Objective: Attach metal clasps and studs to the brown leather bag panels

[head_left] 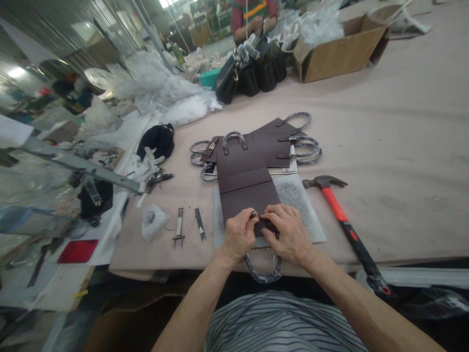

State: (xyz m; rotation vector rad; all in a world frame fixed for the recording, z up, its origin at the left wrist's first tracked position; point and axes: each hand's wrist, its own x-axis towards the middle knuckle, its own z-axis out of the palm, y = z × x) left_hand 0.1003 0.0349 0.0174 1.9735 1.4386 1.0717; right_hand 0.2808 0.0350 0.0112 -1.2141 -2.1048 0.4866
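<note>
Here's the brown panel (245,168) on a pale pad (300,200); at its near end the small dark tool (253,213) could skid and scratch if the left hand (237,234), grip clamped round that tool, slackens, fingers curled. Right hand (291,232) arches over the panel (pinching? can't tell). Black bags (252,73) sit well beyond it.

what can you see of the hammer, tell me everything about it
The hammer is a claw hammer with a dark, metal-looking head, a bright red upper shaft and a black handle with red accents. It lies slanted on the pale cloth-like tabletop, right of the speckled slab, its claw pointing right and its handle end extending past the near edge. Neither the left hand nor the right hand touches it.
</note>
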